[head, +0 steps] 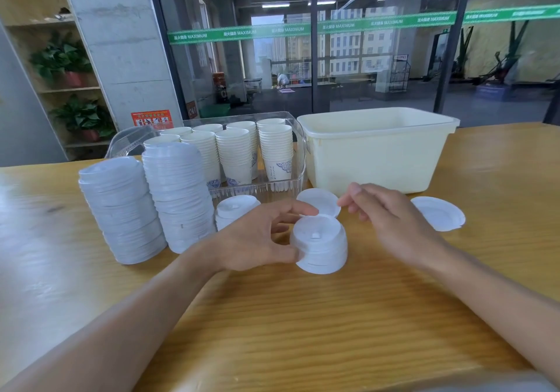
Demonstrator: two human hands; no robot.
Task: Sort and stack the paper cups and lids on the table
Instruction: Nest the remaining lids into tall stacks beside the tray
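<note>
My left hand [257,237] grips a short stack of white lids [319,244] at the table's middle, thumb and fingers curled round its left side. A single white lid [318,201] lies just behind that stack. My right hand [391,220] hovers to the right of it with fingers loosely curled, its fingertips right at the lid's right edge; it holds nothing. Another loose lid [438,213] lies farther right. Two tall lid stacks [121,209] [178,194] stand at the left, with a low lid stack [235,209] beside them. Stacked paper cups [274,149] fill a clear tray [300,149].
A cream plastic tub [375,149] stands behind the loose lids, right of the clear tray. The wooden table [303,316] stretches toward me. Behind it are a glass wall, a concrete pillar and shelves with potted plants.
</note>
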